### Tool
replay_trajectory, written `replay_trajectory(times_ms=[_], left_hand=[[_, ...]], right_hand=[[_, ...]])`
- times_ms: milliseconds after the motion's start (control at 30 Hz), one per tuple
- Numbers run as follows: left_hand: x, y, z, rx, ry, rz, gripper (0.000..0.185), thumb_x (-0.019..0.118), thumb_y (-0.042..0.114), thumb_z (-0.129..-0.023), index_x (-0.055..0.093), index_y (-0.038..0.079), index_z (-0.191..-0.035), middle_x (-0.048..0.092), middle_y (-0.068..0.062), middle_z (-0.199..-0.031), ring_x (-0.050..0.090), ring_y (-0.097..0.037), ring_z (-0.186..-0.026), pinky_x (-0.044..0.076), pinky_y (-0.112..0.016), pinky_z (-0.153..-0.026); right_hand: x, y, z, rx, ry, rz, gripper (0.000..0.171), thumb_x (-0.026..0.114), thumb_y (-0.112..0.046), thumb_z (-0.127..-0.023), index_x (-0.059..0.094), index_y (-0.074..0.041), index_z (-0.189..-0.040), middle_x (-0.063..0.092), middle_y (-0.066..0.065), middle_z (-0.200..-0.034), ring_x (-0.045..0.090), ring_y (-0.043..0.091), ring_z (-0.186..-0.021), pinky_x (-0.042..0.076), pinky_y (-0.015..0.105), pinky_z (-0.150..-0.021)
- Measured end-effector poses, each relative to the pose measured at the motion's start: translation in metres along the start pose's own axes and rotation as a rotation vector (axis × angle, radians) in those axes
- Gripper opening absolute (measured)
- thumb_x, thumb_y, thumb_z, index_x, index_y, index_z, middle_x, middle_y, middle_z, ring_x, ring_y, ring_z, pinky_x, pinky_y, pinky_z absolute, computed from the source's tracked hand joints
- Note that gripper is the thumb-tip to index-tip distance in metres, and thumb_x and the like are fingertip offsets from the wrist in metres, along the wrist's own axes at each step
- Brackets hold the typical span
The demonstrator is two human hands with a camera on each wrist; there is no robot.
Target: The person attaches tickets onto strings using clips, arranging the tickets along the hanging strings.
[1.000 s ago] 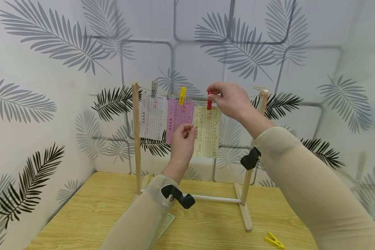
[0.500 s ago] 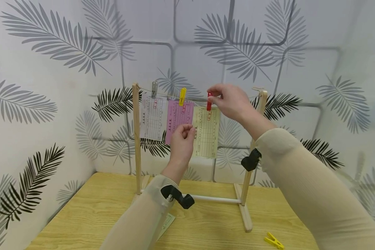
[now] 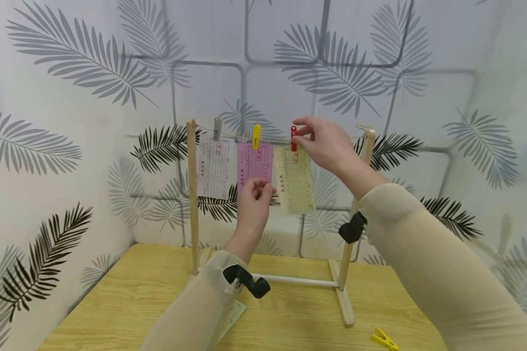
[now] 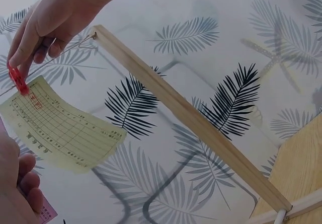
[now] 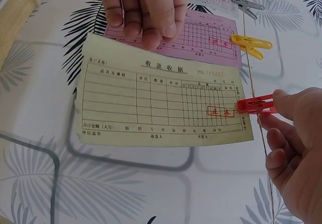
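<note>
In the head view my right hand (image 3: 327,141) pinches a red clothespin (image 3: 293,138) between thumb and forefinger. The clothespin sits on the string (image 5: 264,148) and bites the printed end of a pale yellow receipt slip (image 3: 295,178), which hangs below it. My left hand (image 3: 255,200) is beside the slip's left edge, its fingers loosely curled and holding nothing. In the left wrist view a gap shows between those fingers and the slip. Behind the left hand hangs a pink receipt slip (image 3: 254,163) under a yellow clothespin (image 3: 256,136).
A white slip (image 3: 215,168) hangs from a grey clothespin (image 3: 217,127) at the left. The string runs between two wooden posts (image 3: 192,195) joined low down by a white rod (image 3: 294,280). On the table (image 3: 114,292) lie a loose yellow clothespin (image 3: 384,339) and a greenish slip (image 3: 233,317).
My left hand has let go of the pale yellow slip's edge and dropped slightly. The slip's lower end has swung right. My right hand stays at the red clothespin, which has risen slightly.
</note>
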State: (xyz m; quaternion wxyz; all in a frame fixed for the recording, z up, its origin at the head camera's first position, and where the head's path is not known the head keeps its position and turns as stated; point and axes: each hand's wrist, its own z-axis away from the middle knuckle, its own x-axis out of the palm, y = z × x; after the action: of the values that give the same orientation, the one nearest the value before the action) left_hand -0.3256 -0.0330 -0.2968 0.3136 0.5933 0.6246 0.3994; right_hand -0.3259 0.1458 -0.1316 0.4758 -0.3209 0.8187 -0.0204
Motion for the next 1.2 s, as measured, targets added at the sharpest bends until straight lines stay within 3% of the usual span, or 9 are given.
replay_trajectory(times_ms=[233,467,800,1200], left_hand=[[-0.009,-0.007,0.006,-0.003,-0.012,-0.002,0.017,0.062,0.019,-0.115,0.065,0.007,-0.127,0.074,-0.015,-0.117,0.069,-0.033,-0.114,0.055,-0.04,-0.095],[-0.021,-0.014,0.014,0.011,0.009,-0.058,0.013,0.066,0.018,-0.113,0.067,0.009,-0.123,0.071,-0.006,-0.107,0.064,-0.02,-0.101,0.052,-0.034,-0.09],[-0.033,-0.017,0.03,0.028,-0.007,-0.072,0.012,0.066,0.014,-0.113,0.065,0.007,-0.122,0.073,-0.016,-0.113,0.062,-0.02,-0.099,0.051,-0.032,-0.087],[-0.041,-0.03,0.052,-0.01,-0.019,-0.07,0.016,0.064,0.011,-0.113,0.064,0.002,-0.126,0.074,-0.012,-0.111,0.064,-0.023,-0.101,0.051,-0.025,-0.085]], right_hand=[[-0.002,0.003,0.011,-0.035,0.065,-0.001,0.049,0.067,-0.02,-0.112,0.057,-0.012,-0.159,0.069,0.013,-0.146,0.064,0.029,-0.109,0.051,0.049,-0.093],[-0.002,0.012,0.032,-0.073,0.111,-0.032,0.05,0.068,-0.022,-0.112,0.057,-0.009,-0.159,0.062,0.012,-0.153,0.064,0.029,-0.111,0.05,0.051,-0.096],[0.006,0.032,0.073,-0.094,0.146,-0.095,0.048,0.068,-0.019,-0.113,0.058,-0.008,-0.158,0.064,0.014,-0.147,0.064,0.029,-0.113,0.052,0.05,-0.094],[0.031,0.057,0.131,-0.026,0.081,-0.189,0.046,0.07,-0.018,-0.111,0.061,-0.009,-0.155,0.07,0.01,-0.137,0.065,0.024,-0.111,0.057,0.047,-0.091]])
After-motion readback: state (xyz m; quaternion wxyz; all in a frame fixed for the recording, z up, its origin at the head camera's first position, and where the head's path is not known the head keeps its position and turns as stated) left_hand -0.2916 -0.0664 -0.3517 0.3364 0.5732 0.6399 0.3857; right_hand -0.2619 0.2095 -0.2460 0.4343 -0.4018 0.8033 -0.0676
